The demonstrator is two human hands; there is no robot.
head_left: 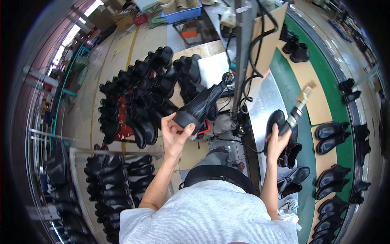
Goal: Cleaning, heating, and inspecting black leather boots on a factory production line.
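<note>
My left hand (pixel 174 140) is closed on one end of a black leather boot (pixel 199 106), thumb on the near side, lifted and tilted over the work area. My right hand (pixel 277 143) is wrapped round the black grip of a hand tool (pixel 295 115) with a pale band and a brass-coloured head, which is blurred; its exact kind is unclear. Below that hand, partly covered by it, a black boot (pixel 276 118) stands on the metal-topped bench (pixel 262 95). More black boots (pixel 290 156) lie just nearer to me.
Many black boots crowd a rack (pixel 122 122) at the left, with more on a lower rack (pixel 109 175). A green conveyor (pixel 284 67) carries boots on cardboard at the right. A metal post (pixel 242 53) with hanging black cables (pixel 255 49) stands ahead. A blue crate (pixel 183 15) sits beyond.
</note>
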